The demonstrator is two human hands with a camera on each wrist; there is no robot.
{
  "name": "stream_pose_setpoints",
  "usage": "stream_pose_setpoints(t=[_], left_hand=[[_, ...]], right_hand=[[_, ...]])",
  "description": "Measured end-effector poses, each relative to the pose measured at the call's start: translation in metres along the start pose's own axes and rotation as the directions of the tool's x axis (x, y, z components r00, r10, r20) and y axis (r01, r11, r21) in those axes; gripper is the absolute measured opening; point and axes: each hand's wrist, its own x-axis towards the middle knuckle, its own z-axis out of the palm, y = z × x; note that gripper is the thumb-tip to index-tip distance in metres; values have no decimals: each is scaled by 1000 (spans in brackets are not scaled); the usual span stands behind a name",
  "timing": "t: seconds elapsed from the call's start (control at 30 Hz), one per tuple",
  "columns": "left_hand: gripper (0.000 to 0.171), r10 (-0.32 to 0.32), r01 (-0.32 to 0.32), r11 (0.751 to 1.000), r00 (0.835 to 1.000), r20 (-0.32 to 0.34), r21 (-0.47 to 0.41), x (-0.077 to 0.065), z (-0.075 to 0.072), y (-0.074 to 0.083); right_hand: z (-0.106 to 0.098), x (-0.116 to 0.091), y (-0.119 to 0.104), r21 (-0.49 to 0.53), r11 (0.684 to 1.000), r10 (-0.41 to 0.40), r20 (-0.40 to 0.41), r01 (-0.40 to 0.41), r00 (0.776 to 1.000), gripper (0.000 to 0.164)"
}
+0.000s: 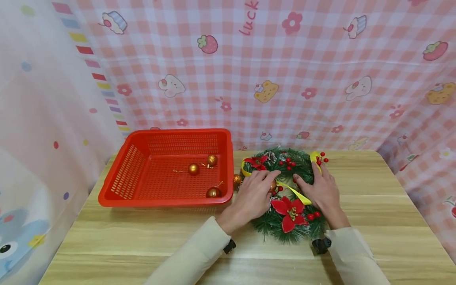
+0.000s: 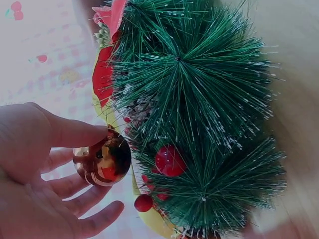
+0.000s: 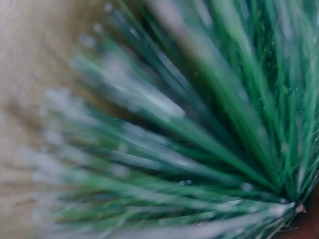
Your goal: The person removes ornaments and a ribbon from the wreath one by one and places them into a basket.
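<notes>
A green wreath [image 1: 285, 233] with red flowers, red berries, pine cones and yellow ribbon lies on the table. Over its left side, my left hand [image 1: 252, 194] pinches a shiny gold ball ornament [image 2: 102, 162] between thumb and fingers, close beside the needles. My right hand [image 1: 323, 192] grips the wreath's right side, thumb toward the middle and fingers by the ribbon loop [image 1: 315, 156]. Green needles [image 3: 209, 144] fill the right wrist view, blurred, with the right hand's fingers hidden there.
To the left stands a red plastic basket [image 1: 232, 166] with several gold ornaments inside, one of them a gold ball [image 1: 193, 169]. Another gold ornament [image 1: 237, 181] sits between basket and wreath. A checked curtain [image 1: 228, 71] hangs behind the wooden table [image 1: 142, 245].
</notes>
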Motion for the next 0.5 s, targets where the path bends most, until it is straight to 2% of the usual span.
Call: stream_pose_setpoints(t=[0.23, 0.5], left_hand=[[58, -13, 13, 1000, 1000, 23, 11, 7, 3, 1], [60, -21, 22, 999, 1000, -15, 37, 11, 8, 2]], right_hand=[[1, 1, -1, 2, 1000, 1, 4, -1, 1000, 98], [0, 0, 1, 0, 1000, 2, -5, -2, 1000, 97]])
